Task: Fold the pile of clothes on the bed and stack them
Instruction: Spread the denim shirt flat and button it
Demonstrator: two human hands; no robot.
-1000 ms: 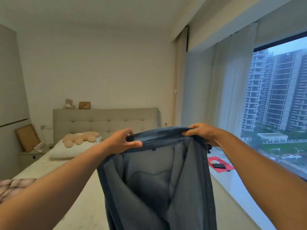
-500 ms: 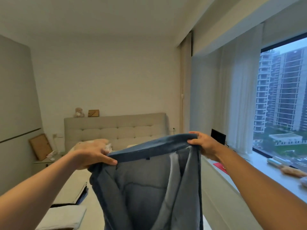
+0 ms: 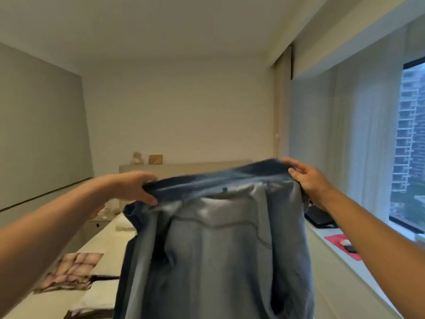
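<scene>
The person holds a blue denim shirt [image 3: 220,238] up over the bed [image 3: 69,293], left hand [image 3: 135,187] and right hand [image 3: 308,178] each pinching its top edge. It looks, through the blur, like squaring up; next, lay it flat.

a blue denim shirt [image 3: 220,249] hangs upright in the air, collar edge stretched level on top.
</scene>
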